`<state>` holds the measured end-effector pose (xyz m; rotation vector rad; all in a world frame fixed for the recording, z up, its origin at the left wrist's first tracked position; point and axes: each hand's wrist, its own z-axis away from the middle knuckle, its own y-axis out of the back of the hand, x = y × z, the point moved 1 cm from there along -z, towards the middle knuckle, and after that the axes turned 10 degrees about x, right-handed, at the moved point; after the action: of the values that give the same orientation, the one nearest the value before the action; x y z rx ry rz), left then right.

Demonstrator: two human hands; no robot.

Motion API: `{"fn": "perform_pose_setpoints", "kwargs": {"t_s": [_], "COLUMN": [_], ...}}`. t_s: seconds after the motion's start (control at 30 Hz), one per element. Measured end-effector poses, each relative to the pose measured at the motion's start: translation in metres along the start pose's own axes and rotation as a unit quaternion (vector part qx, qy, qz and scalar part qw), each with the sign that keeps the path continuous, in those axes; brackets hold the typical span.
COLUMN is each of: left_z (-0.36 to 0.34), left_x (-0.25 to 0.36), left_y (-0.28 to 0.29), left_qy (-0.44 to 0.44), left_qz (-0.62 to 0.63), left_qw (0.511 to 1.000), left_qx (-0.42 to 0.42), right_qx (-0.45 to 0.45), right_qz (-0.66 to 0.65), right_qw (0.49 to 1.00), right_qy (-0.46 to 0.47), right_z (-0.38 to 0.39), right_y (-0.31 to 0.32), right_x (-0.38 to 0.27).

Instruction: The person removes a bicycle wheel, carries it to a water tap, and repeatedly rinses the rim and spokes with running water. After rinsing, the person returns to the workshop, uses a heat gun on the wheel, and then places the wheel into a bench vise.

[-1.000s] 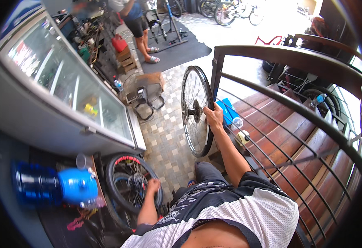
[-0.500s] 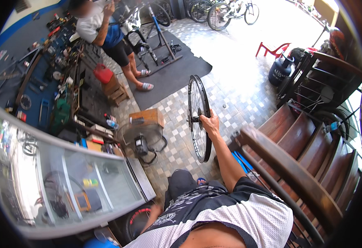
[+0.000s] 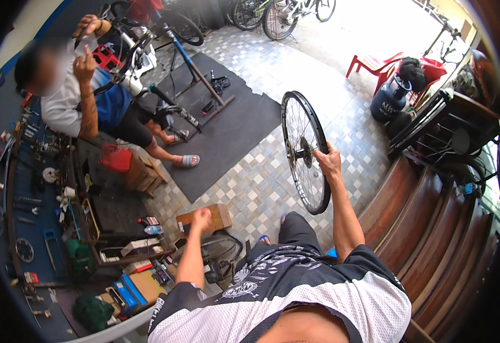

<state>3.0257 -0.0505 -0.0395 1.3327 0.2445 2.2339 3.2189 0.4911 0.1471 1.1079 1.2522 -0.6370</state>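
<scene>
In front of me, to the right, my right hand grips a bicycle wheel at its right side. The wheel is upright, with a black rim and a cassette at its hub; whether my fingers hold rim, spokes or axle is hard to tell. My left hand is closed in a loose fist with nothing visible in it. It hovers over a wooden box, near a floor fan.
At the left a person stands by a white bicycle on a blue repair stand, on a dark mat. Wooden stairs rise at the right. A gas cylinder and red chair stand beyond.
I have moved forward past the glass cabinet, now almost out of view. My left hand has swung up and forward from my side. The wheel stays in my right hand and appears farther right.
</scene>
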Motion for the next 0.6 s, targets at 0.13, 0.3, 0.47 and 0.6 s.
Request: {"fn": "perform_pose_setpoints", "kwargs": {"t_s": [0.13, 0.3, 0.47, 0.6], "left_z": [-0.133, -0.197, -0.188, -0.179], "left_x": [0.223, 0.271, 0.197, 0.195], "left_y": [-0.069, -0.149, -0.208, -0.237], "left_qy": [-0.23, -0.1, 0.108, 0.142], "left_qz": [-0.012, -0.023, -0.228, -0.272], "left_qw": [0.972, 0.994, 0.964, 0.936], "left_qx": [0.039, -0.033, -0.089, -0.174], "right_qx": [0.001, -0.023, -0.031, -0.043], "right_qz": [0.041, 0.103, 0.089, 0.082], "right_qw": [0.999, 0.994, 0.995, 0.996], "right_qy": [0.011, -0.013, -0.036, -0.013], "right_z": [-0.118, -0.266, -0.417, -0.531], "right_y": [-0.028, -0.106, -0.179, -0.256], "right_x": [0.006, 0.008, -0.017, -0.034]}}
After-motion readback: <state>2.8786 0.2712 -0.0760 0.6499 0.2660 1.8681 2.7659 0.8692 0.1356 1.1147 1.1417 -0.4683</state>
